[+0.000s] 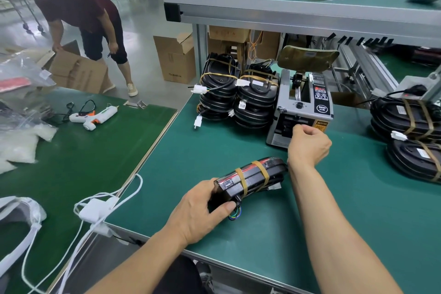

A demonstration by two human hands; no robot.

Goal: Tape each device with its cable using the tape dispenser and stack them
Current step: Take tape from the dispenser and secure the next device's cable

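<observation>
On the far left bench, clear bags [16, 93] blur into one another and their contents cannot be made out; a white glue gun [95, 117] lies beside them. At the bench corner a white cable [105, 200] runs out of view below. Nearer the middle, the left hand [200, 212] grips one end of a black device [250, 181], fingers curled round it, hiding that end. It lies on the green mat [334, 234], glossy, its cable bound against it by two tan tape bands, coloured wires showing at the thumb. Behind stand two stacks [238, 100] of taped devices. Right of them, the right hand [307, 145] reaches the dispenser [303, 107] mouth, fingers pinched; whether they hold tape cannot be told. More taped devices [410, 133] at the right edge are cut off.
</observation>
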